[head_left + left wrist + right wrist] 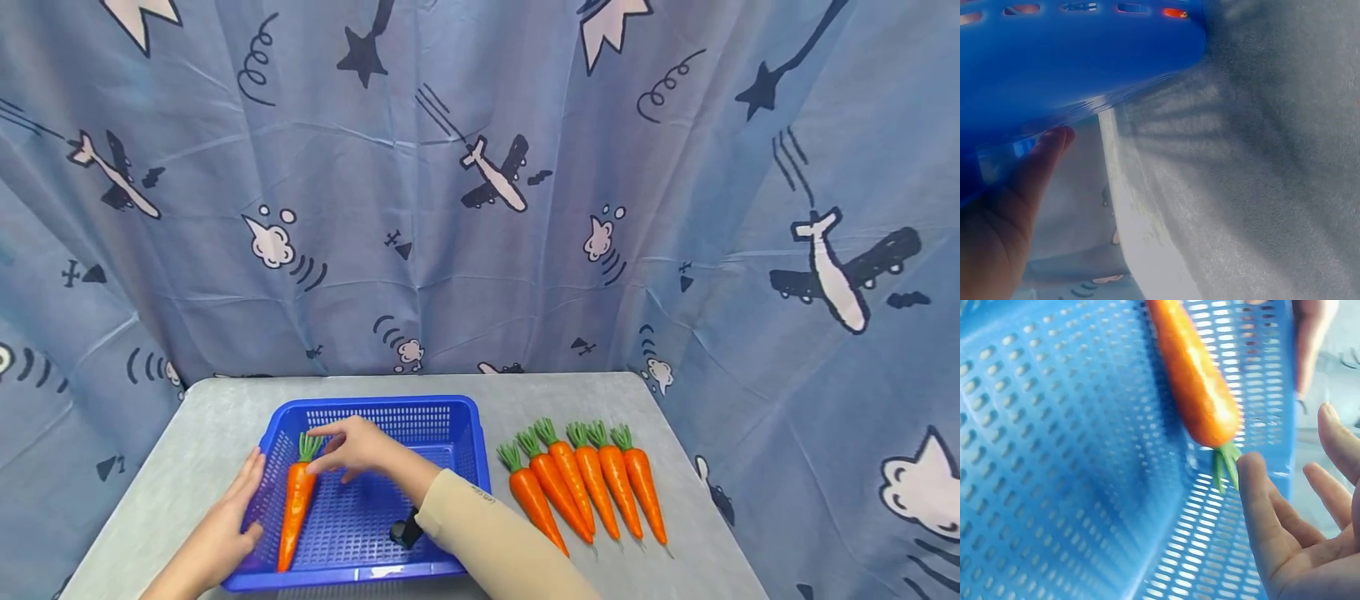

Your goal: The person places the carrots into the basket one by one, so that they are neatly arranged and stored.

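Observation:
An orange carrot [297,508] with green tops lies along the left side inside a blue plastic basket [375,573]. My right hand [358,446] is over the carrot's top end, fingers spread and not closed round it. In the right wrist view one fingertip [1250,465] is at the green tops; whether it touches them I cannot tell. The left hand [225,529] holds the basket's left wall, fingers straight along the outside and thumb over the inner side. Its palm side is partly hidden.
Several more carrots [592,483] lie side by side on the white table [697,533], right of the basket. A black wrist device [405,532] sits by the right sleeve. Behind the table hangs a blue patterned curtain [450,317].

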{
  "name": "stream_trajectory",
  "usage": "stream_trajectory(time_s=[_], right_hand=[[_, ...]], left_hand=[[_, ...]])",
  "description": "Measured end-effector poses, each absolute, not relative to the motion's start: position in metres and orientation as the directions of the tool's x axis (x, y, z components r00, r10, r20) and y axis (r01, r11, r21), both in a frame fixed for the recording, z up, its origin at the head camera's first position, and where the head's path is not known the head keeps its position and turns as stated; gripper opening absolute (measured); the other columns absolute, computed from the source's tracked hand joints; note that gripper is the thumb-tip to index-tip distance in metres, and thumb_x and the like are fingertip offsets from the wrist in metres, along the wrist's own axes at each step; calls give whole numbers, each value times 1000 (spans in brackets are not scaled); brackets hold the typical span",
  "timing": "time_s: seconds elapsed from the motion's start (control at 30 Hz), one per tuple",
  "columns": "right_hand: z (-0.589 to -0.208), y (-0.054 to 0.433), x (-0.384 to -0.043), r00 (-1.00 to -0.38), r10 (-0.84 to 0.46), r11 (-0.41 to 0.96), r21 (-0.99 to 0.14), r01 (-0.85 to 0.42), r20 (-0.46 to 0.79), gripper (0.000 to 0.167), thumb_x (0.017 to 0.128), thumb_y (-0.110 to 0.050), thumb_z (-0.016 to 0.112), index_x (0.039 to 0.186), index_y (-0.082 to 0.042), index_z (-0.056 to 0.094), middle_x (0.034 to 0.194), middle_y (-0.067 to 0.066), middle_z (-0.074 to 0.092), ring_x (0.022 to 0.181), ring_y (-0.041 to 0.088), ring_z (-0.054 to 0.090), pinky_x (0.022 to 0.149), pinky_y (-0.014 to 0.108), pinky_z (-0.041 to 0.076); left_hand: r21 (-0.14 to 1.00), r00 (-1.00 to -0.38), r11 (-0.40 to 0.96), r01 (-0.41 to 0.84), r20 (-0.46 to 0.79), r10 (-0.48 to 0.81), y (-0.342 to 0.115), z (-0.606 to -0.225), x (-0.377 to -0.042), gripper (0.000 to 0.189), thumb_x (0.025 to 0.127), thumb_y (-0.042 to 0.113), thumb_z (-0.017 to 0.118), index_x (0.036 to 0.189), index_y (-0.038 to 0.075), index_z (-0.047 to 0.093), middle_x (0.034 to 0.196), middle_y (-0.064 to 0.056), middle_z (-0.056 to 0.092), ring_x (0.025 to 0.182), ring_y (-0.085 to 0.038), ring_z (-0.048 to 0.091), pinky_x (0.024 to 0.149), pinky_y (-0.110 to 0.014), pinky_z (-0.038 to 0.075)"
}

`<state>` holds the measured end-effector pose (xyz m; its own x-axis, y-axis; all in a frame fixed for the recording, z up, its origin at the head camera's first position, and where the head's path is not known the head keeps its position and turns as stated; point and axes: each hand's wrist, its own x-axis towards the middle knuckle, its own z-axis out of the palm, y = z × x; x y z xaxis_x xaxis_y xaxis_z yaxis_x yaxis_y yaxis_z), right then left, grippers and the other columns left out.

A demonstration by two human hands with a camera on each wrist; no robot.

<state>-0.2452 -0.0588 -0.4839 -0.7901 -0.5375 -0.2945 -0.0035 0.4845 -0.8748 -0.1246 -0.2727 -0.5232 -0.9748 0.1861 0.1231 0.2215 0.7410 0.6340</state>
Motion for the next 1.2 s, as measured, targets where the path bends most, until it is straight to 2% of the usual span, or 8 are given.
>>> stream_trajectory(time_s=[0.13,0.37,0.63,0.83,0.9,0.97,1.1,1.2], right_hand=[[-477,-48,-246,-808,-535,446,-895,-22,-247,54,82,-23,83,133,-28,67,123,10,71,90,21,72,70,41,63],[-467,-30,-240,-839,-512,313,-950,18,-185,56,80,-19,85,132,-27,66,124,11,69,84,20,72,68,39,63],[-455,-6,-229,-822,-556,348,-932,-97,-122,58,81,-22,84,135,-28,63,124,-2,70,92,7,71,74,35,62],[-449,14,-221,-834,-545,323,-940,-110,-90,56,82,-24,84,134,-29,63,126,2,70,93,7,70,72,29,61],[-448,21,-220,-835,-544,328,-936,-127,-77,57,82,-26,84,135,-30,63,128,3,69,94,6,70,73,29,61],[-447,28,-220,-833,-548,331,-933,-139,-70,58,82,-26,83,136,-31,61,128,1,69,95,6,69,73,28,61],[-447,43,-219,-839,-541,332,-930,-158,-50,60,82,-28,83,137,-31,60,126,-4,69,98,7,69,76,27,60],[-447,53,-218,-851,-524,337,-925,-175,-30,60,81,-30,83,137,-30,60,127,-2,69,99,7,69,78,28,60]], left_hand=[[631,-972,739,236,146,185,-272,-525,-125,93,75,-11,63,157,-10,19,165,-30,11,140,-61,26,98,6,-5],[620,-967,742,254,175,185,-271,-527,-125,93,74,-13,64,156,-10,20,166,-28,11,139,-62,27,100,5,-5],[625,-968,739,250,171,183,-268,-528,-124,93,74,-13,63,156,-10,20,165,-30,12,138,-62,27,99,6,-5],[634,-971,735,240,156,182,-268,-530,-122,94,74,-12,62,157,-9,17,166,-28,8,140,-61,25,98,6,-6],[628,-969,738,247,166,183,-268,-531,-122,95,75,-12,62,157,-8,17,167,-27,8,147,-52,19,99,5,-6],[614,-963,742,269,198,185,-269,-532,-122,95,73,-13,63,157,-9,19,166,-29,11,153,-28,10,100,6,-5],[577,-945,753,316,263,195,-270,-534,-122,95,70,-13,64,155,-11,22,164,-30,15,135,19,-4,102,5,-4],[559,-932,754,345,299,205,-270,-534,-122,95,68,-14,65,154,-12,24,163,-31,18,130,27,-5,103,5,-3]])
